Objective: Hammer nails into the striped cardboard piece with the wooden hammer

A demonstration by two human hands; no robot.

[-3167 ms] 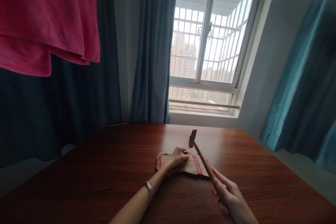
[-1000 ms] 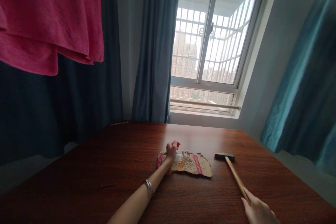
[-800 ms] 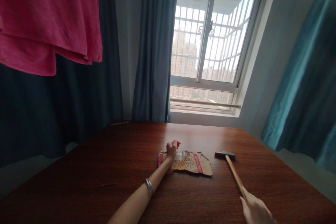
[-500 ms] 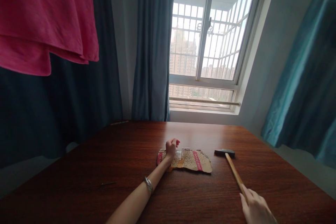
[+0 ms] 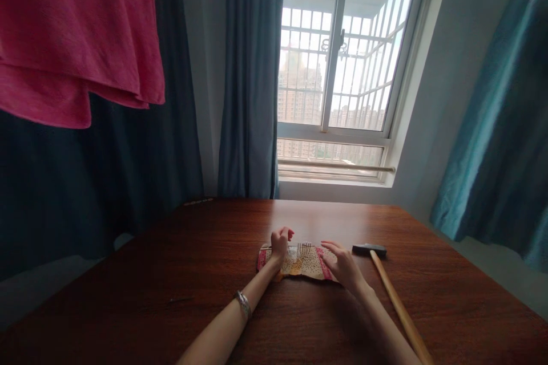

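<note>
head view, the sole view on file: the patterned pad [image 5: 314, 267], cream with dark specks and pink bands, lies flat on the brown table [image 5: 231, 228], in front of the person and between the two hands. a small row of thin, nail-like pins [image 5: 304, 248] stands upright at its far edge, near the middle. the left hand [image 5: 280, 244] is at the left part of the pad, fingers curled in narrow; whether anything is inside them cannot be told. a silver-coloured bracelet [image 5: 243, 303] is on that wrist. the right hand [image 5: 341, 265] is over the right part of the pad, fingers apart and wide, no object seen in it; contact with the pad cannot be confirmed. the hammer [image 5: 395, 296] lies on the table to the right, out of either hand, head away from the person. a thin dark piece [image 5: 180, 300] lies well apart, to the left. assessment: the step in hand appears to be hand work at the pad, with the hammer laid aside. the next move, in this inspector's judgement, calls for a steady pad and for the right-hand fingers to be kept controlled beside the upright pins.
</note>
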